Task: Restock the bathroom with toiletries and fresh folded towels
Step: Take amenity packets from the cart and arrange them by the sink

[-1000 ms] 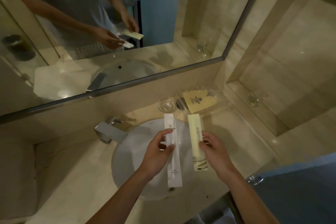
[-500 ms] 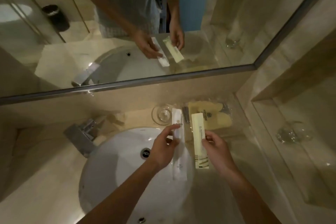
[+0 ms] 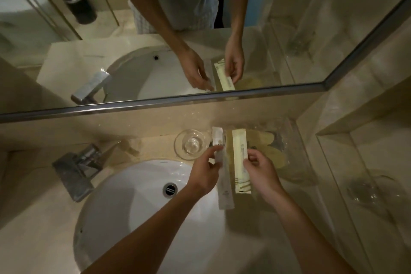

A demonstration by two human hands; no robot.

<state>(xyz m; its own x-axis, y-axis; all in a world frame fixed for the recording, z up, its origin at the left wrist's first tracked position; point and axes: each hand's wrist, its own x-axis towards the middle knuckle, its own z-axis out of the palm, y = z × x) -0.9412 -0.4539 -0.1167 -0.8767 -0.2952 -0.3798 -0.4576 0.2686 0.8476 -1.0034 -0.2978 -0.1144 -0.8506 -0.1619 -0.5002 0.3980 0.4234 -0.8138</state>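
The left hand pinches a long white packet between thumb and fingertips near its upper part. The packet's lower end hangs over the right edge of the sink basin. The right hand pinches a long cream packet by its right edge, about halfway along. The two packets run side by side, nearly parallel and just apart, white on the left, both pointing towards the wall.

Their far ends reach over the left part of a clear tray set against the back wall on the tabletop. I cannot tell whether they touch the tray. Flat cream packs lie in the tray, to the right of the cream packet. A small clear glass dish stands just left of the white packet's far end, behind the basin rim.

The basin's drain shows left of the left wrist, and a square metal faucet sits at the basin's left rear. To the right, a clear glass stands in a recessed niche. Above, the mirror reflects both hands, the packets and a black bin.
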